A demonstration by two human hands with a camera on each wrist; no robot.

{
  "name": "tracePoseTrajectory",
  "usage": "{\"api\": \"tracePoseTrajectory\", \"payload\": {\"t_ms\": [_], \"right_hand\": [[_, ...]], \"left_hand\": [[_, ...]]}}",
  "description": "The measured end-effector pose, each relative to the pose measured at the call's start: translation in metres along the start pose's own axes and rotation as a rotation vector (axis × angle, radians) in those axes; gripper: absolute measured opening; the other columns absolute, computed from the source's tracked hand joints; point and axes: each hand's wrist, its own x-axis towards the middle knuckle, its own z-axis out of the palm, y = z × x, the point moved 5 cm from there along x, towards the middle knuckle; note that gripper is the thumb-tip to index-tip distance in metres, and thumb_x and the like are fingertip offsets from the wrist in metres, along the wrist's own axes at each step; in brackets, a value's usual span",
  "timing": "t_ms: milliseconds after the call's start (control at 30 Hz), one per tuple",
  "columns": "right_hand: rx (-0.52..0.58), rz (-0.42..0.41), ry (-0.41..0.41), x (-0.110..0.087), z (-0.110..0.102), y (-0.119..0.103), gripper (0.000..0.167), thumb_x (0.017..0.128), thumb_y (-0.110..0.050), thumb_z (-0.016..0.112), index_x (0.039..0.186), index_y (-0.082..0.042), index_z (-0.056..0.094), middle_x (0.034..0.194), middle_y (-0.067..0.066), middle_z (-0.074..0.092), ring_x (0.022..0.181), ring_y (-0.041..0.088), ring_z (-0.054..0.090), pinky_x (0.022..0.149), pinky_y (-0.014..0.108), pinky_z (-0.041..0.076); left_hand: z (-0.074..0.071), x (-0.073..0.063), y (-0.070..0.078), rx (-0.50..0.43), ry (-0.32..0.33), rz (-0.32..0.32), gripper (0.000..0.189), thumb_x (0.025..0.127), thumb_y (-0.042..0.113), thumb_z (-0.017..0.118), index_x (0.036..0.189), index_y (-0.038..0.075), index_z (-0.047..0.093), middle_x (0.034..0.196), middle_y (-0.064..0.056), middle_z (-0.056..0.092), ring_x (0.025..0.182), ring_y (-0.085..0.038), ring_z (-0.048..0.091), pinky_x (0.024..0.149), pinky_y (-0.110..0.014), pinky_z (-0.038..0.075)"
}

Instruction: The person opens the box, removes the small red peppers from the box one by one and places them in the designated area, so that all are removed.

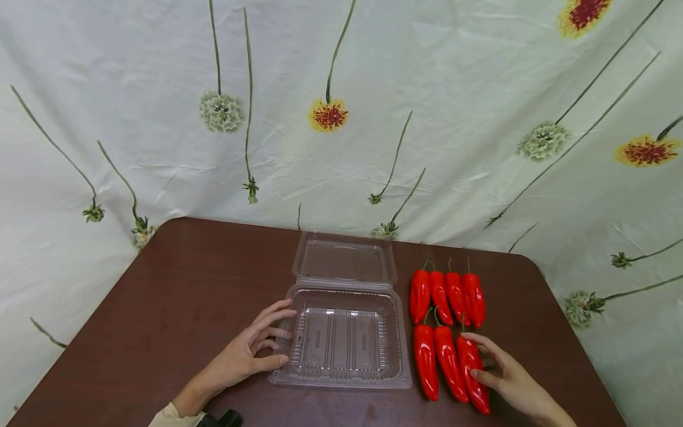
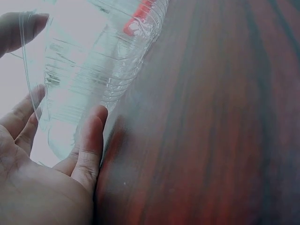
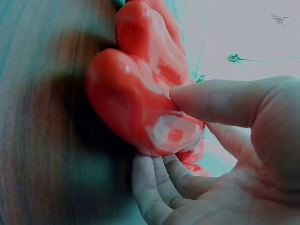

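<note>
A clear plastic clamshell container (image 1: 392,379) lies open on the table, its lid (image 1: 344,261) folded back behind the base. My left hand (image 1: 242,353) rests against the container's left side, fingers spread along the rim and wall. In the left wrist view, the fingertips (image 2: 96,122) sit low by the wall, close over the tabletop. To the right of the container, my right hand (image 1: 514,379) grips a glossy red chili pepper (image 1: 468,362), the rightmost in the front row. Thumb and fingers lie on opposite sides of this pepper (image 3: 112,93) in the right wrist view.
Two more red chili peppers (image 1: 448,362) lie left of the gripped one. Behind them is a row of several others (image 1: 439,293), stems pointing back. The dark brown table (image 1: 176,290) meets a flower-printed white curtain (image 1: 464,148) at its far edge.
</note>
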Motion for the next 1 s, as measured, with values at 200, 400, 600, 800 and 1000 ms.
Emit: {"api": "tracePoseTrajectory", "payload": {"t_ms": [200,400,600,800,1000], "right_hand": [[0.017,0.023,-0.012,0.001,0.001,0.000,0.068,0.096,-0.019,0.067,0.154,-0.006,0.033,0.140,0.029,0.044,0.104,0.027,0.057,0.077,0.033,0.053],[0.013,0.036,-0.018,-0.001,0.000,0.000,0.069,0.097,-0.020,0.066,0.155,-0.007,0.031,0.142,0.029,0.042,0.107,0.027,0.057,0.078,0.033,0.053],[0.016,0.052,-0.002,0.000,0.000,-0.001,0.073,0.096,-0.019,0.068,0.157,-0.009,0.028,0.141,0.029,0.042,0.107,0.028,0.057,0.080,0.034,0.053],[0.028,0.045,-0.009,-0.002,-0.002,-0.002,0.074,0.097,-0.019,0.066,0.157,-0.006,0.025,0.147,0.035,0.035,0.106,0.028,0.058,0.080,0.033,0.053],[0.027,0.022,-0.004,-0.003,-0.006,-0.003,0.073,0.099,-0.019,0.064,0.157,-0.004,0.023,0.148,0.037,0.033,0.107,0.028,0.059,0.080,0.030,0.054]], "left_hand": [[0.000,-0.001,0.003,0.033,0.005,-0.012,0.070,0.092,-0.004,0.066,0.153,-0.001,0.030,0.165,-0.018,0.009,0.121,-0.023,0.056,0.086,-0.029,0.049],[0.001,-0.002,0.006,0.047,0.007,-0.009,0.071,0.091,-0.004,0.067,0.153,-0.001,0.032,0.164,-0.018,0.011,0.120,-0.023,0.056,0.084,-0.030,0.050],[0.001,-0.001,0.008,0.057,0.001,-0.009,0.072,0.091,-0.004,0.068,0.153,-0.001,0.032,0.164,-0.018,0.011,0.121,-0.022,0.055,0.084,-0.030,0.050],[0.000,-0.003,0.010,0.062,0.002,-0.011,0.072,0.091,-0.003,0.068,0.153,-0.001,0.032,0.164,-0.018,0.011,0.121,-0.023,0.056,0.084,-0.030,0.050],[-0.007,-0.002,0.016,0.113,0.025,-0.002,0.069,0.092,-0.003,0.066,0.153,0.001,0.033,0.163,-0.017,0.016,0.119,-0.022,0.057,0.083,-0.030,0.051]]}}
